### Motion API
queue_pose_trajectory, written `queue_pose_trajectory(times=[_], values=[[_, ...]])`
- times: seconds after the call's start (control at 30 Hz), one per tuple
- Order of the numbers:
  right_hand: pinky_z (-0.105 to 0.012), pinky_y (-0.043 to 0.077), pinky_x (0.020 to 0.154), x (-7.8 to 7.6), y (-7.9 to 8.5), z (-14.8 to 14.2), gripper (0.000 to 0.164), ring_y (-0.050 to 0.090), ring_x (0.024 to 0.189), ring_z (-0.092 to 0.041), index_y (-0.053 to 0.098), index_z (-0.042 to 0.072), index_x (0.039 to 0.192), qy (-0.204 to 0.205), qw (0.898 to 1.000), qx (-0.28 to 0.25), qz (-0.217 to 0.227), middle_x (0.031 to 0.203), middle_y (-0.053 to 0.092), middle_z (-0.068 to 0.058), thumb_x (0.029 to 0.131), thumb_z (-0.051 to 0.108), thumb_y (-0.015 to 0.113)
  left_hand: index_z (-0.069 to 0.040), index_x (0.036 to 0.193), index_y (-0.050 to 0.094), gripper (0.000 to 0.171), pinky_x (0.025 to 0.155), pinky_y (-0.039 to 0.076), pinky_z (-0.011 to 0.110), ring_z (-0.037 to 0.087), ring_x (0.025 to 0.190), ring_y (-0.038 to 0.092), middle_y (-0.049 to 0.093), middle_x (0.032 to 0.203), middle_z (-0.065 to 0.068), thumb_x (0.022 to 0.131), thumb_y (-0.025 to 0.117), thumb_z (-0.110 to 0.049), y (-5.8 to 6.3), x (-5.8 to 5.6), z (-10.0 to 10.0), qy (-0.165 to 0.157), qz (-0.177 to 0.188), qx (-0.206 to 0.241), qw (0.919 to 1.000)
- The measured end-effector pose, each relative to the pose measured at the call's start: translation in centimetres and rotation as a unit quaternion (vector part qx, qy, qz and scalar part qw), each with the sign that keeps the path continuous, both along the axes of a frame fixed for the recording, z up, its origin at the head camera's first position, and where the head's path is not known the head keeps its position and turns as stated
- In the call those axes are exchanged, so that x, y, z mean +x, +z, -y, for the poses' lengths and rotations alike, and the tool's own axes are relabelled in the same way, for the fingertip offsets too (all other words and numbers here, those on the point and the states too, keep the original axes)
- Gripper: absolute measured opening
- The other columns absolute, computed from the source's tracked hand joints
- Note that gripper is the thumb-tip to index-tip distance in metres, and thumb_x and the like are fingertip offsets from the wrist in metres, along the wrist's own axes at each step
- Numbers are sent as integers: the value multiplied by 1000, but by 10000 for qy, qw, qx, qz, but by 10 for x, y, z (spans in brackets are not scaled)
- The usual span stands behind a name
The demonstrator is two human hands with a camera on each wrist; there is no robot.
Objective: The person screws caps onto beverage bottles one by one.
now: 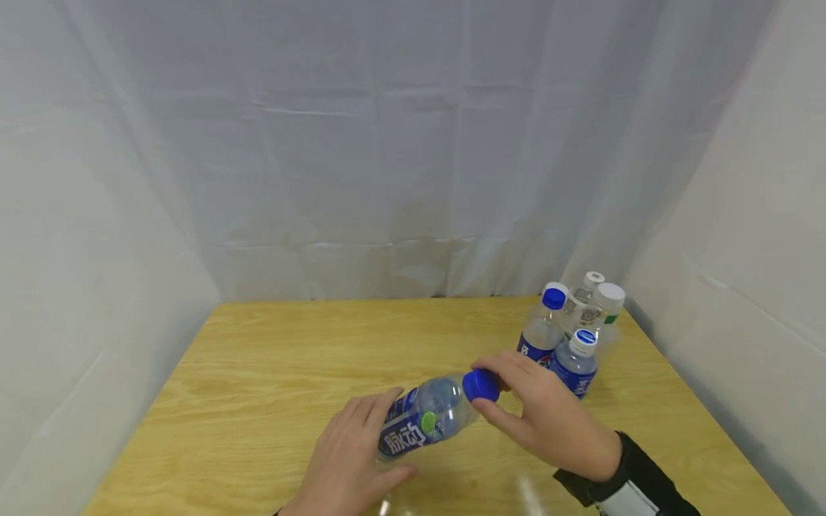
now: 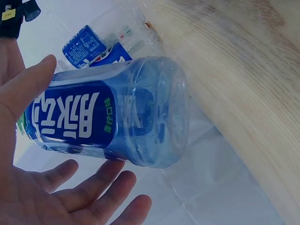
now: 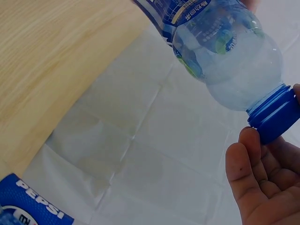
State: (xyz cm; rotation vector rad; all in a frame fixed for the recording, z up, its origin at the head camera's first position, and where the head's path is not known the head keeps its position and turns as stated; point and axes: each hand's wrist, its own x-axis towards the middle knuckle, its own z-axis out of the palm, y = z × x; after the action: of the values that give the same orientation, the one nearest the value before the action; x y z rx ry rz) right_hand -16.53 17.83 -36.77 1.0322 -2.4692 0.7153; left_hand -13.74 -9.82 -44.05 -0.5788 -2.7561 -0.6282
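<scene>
A clear plastic drink bottle [image 1: 422,419] with a blue label is tilted above the table, its blue cap [image 1: 480,385] pointing up and right. My right hand [image 1: 542,408] pinches that cap between thumb and fingers; the right wrist view shows the fingertips [image 3: 251,136] against the cap's rim. At the bottle's base end, my left hand [image 1: 351,455] has its thumb and fingers spread on either side of it. In the left wrist view the fingers [image 2: 96,185] are loosely extended along the label, and whether they press on it is unclear.
Several bottles stand grouped at the table's back right, including a blue-capped one [image 1: 542,330] and a white-capped one [image 1: 574,365] closest to my right hand. The wooden table [image 1: 290,358] is bounded by white sheeting [image 1: 400,143] behind and on both sides.
</scene>
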Motion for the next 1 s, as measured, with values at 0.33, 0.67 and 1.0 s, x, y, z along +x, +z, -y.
queue_pose_trajectory(times=[0.33, 0.67, 1.0], values=[[-22, 59, 74, -18, 23, -13, 40, 60, 92, -7, 58, 9, 129, -296, 9986, 430, -27, 110, 65, 1, 94, 24, 72, -15, 149, 43, 106, 99, 54, 45, 23, 124, 55, 57, 135, 6, 63, 89, -56, -4, 0, 5, 163, -647, -76, 9977], [-29, 59, 75, -50, 62, -25, 42, 64, 96, -14, 57, 7, 132, -626, 9906, 1201, 194, 116, 64, -6, 97, 27, 68, -14, 145, 48, 100, 97, 55, 43, 23, 121, 57, 58, 133, 5, 63, 91, -52, -5, -1, 4, 182, -662, -3, 9976], [-29, 57, 70, -90, 81, -37, 38, 63, 91, -17, 58, 4, 131, -706, 9818, 1516, 903, 112, 64, -9, 99, 24, 64, -13, 134, 56, 88, 94, 56, 40, 22, 117, 58, 60, 128, 5, 63, 92, -50, -7, -2, 1, 108, -853, 52, 9963]])
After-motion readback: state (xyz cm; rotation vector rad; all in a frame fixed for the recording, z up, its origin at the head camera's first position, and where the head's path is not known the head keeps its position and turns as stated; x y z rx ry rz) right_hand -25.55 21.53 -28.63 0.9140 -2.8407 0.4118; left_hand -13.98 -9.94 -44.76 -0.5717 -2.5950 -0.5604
